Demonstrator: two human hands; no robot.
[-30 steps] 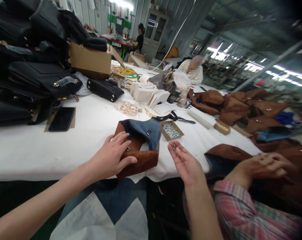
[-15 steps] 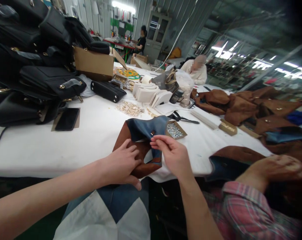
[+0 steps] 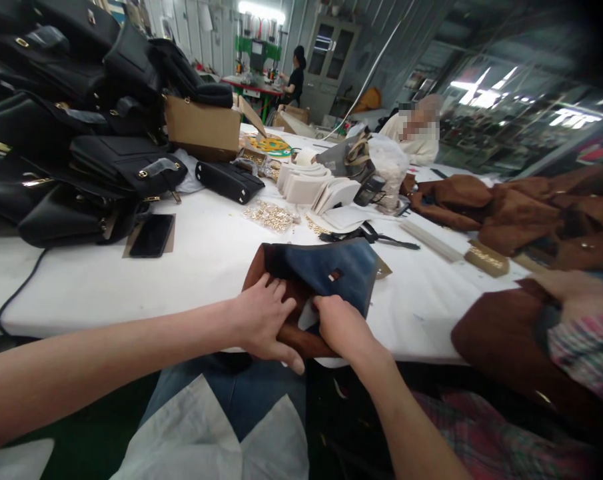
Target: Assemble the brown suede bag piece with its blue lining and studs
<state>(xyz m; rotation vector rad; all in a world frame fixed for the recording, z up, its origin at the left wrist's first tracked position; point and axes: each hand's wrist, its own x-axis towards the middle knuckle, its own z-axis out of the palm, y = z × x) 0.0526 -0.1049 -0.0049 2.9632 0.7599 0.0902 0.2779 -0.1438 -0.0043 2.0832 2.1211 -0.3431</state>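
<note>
A brown suede bag (image 3: 304,343) with a blue flap side (image 3: 351,263) lies at the table's front edge before me. A small metal fitting (image 3: 334,275) sits in the flap. My left hand (image 3: 268,320) rests on the brown part, fingers spread and thumb out toward the front edge. With curled fingers, my right hand (image 3: 344,327) grips the bag at the flap's lower edge; its fingertips are partly hidden. Behind the flap only a corner of a small box (image 3: 383,269) shows.
Black handbags (image 3: 121,160) are heaped at left, near a phone (image 3: 152,235). Gold-coloured studs (image 3: 271,216), white pads (image 3: 311,183) and a black strap (image 3: 366,235) lie farther back. Brown bags (image 3: 521,207) are piled at right, where a co-worker's plaid sleeve (image 3: 586,350) reaches over another brown bag (image 3: 496,327).
My right hand has moved from the fitting down to the flap's lower edge. The flap now spreads farther right, covering most of the box of silvery studs. The co-worker's hand has shifted.
</note>
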